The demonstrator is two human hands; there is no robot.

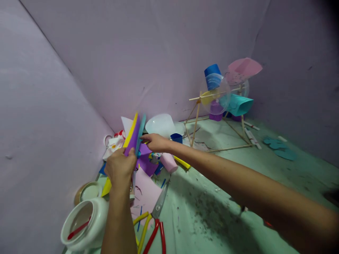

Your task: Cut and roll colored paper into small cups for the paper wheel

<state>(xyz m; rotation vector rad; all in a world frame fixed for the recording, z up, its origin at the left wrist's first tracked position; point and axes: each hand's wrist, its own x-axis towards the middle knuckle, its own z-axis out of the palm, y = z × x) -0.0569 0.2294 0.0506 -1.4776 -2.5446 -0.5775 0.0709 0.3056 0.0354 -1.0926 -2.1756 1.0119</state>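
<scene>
My left hand [121, 164] is closed around a small stack of coloured sheets, held upright over the cluttered corner. A yellow sheet [130, 132] and a purple sheet [134, 135] lie together in it. Beside them a teal sheet [142, 127] leans slightly apart. The fingers of my right hand [155, 142] pinch the edge of that teal sheet, with the fingertips partly hidden. Below the hands lie purple paper scraps [145, 160], a pink sheet [145, 192] and a pink paper cup [168, 162].
Scissors [158, 208] with red and yellow handles lie open in front. A white jar [99, 220] holding a red spoon [79, 228] stands at left. A white bowl [160, 125] is at the wall. A stick frame [196, 123] carries a wheel with paper cups; teal cut-outs [284, 154] lie right.
</scene>
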